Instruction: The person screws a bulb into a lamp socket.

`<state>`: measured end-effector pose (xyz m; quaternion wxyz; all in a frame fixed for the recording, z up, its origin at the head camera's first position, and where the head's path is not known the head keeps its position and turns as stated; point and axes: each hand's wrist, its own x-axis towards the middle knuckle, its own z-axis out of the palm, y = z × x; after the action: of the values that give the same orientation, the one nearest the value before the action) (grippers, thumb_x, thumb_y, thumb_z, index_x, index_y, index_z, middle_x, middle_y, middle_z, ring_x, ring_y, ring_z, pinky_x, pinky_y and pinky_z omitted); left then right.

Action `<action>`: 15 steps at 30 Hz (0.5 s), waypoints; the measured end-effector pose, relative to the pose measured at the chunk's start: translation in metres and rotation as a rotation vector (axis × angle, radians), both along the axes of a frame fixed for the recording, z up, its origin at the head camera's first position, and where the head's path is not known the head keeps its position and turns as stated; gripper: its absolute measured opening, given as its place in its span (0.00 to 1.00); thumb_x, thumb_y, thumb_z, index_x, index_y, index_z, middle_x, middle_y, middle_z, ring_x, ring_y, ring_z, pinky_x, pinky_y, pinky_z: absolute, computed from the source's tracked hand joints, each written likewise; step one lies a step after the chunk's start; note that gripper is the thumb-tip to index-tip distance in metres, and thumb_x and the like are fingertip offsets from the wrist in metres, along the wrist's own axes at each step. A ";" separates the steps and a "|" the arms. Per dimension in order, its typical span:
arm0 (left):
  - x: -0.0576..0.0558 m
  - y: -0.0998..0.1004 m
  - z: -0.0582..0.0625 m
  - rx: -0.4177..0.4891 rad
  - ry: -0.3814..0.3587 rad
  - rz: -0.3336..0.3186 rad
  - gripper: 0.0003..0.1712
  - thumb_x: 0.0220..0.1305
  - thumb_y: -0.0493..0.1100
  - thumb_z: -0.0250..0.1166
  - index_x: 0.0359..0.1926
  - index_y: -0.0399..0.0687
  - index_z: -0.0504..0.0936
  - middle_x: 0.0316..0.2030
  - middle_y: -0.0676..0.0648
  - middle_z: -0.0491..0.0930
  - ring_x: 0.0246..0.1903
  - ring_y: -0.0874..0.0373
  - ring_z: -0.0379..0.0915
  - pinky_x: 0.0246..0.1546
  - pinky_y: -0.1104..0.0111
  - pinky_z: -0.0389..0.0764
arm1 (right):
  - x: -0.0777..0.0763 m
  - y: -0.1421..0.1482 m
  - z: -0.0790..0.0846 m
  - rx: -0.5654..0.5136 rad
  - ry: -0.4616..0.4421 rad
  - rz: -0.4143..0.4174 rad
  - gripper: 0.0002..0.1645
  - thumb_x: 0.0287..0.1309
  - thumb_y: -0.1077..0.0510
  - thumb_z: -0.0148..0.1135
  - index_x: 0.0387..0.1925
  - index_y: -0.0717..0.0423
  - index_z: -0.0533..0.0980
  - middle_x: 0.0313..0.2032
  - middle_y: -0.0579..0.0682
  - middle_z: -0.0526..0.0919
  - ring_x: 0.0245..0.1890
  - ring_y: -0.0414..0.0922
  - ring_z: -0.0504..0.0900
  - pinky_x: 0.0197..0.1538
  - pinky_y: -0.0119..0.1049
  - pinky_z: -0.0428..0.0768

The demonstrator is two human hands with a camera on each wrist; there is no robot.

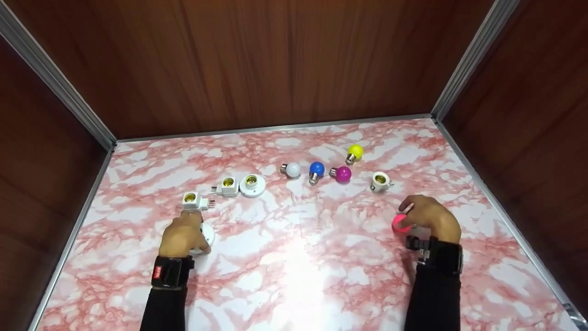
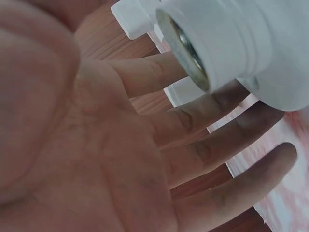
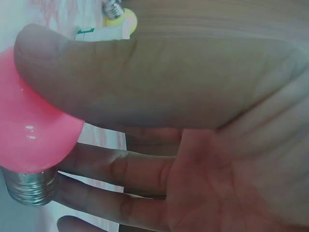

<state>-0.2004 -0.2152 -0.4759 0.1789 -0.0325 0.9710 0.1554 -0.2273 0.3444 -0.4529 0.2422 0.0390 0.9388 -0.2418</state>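
Observation:
On the left of the table, my left hand (image 1: 181, 234) lies over a white round-based bulb holder (image 1: 208, 233). In the left wrist view its fingers (image 2: 207, 150) are spread and nearly straight, the middle ones reaching the base of the holder beside its open socket mouth. Over on the right, my right hand (image 1: 429, 216) pinches a pink light bulb (image 1: 400, 224). The right wrist view shows the thumb (image 3: 72, 72) pressed across the round pink globe and fingers behind it, with the bulb's silver screw base pointing down there.
Beyond the left hand stand two white plug-in sockets (image 1: 191, 200) (image 1: 228, 187) and another round-based holder (image 1: 252, 185). White (image 1: 292, 170), blue (image 1: 317, 168), magenta (image 1: 343, 174) and yellow (image 1: 355, 151) bulbs lie farther back. A plug-in socket (image 1: 380, 182) sits near the right hand. Wood-look panels enclose the table.

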 end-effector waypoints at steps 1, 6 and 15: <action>0.000 0.000 0.000 0.001 0.008 0.000 0.37 0.33 0.43 0.83 0.47 0.35 0.76 0.50 0.32 0.74 0.44 0.38 0.75 0.37 0.52 0.80 | 0.000 0.000 0.000 0.002 0.003 0.000 0.37 0.47 0.47 0.75 0.58 0.58 0.75 0.56 0.64 0.80 0.52 0.54 0.80 0.48 0.42 0.79; 0.001 0.002 -0.001 -0.001 0.019 -0.005 0.35 0.33 0.45 0.83 0.43 0.37 0.77 0.49 0.33 0.76 0.44 0.37 0.76 0.37 0.51 0.80 | -0.001 0.000 0.000 0.010 0.007 -0.011 0.34 0.47 0.44 0.75 0.55 0.56 0.78 0.56 0.60 0.80 0.52 0.53 0.78 0.49 0.42 0.78; -0.003 0.011 0.001 0.018 0.041 -0.036 0.35 0.35 0.47 0.82 0.46 0.40 0.77 0.49 0.36 0.76 0.43 0.42 0.76 0.40 0.52 0.80 | -0.002 0.000 -0.001 -0.036 0.034 -0.030 0.29 0.51 0.44 0.71 0.52 0.54 0.79 0.58 0.61 0.78 0.53 0.54 0.76 0.49 0.43 0.78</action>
<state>-0.2032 -0.2038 -0.4751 0.1620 -0.0101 0.9735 0.1614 -0.2290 0.3442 -0.4537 0.2231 0.0445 0.9376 -0.2631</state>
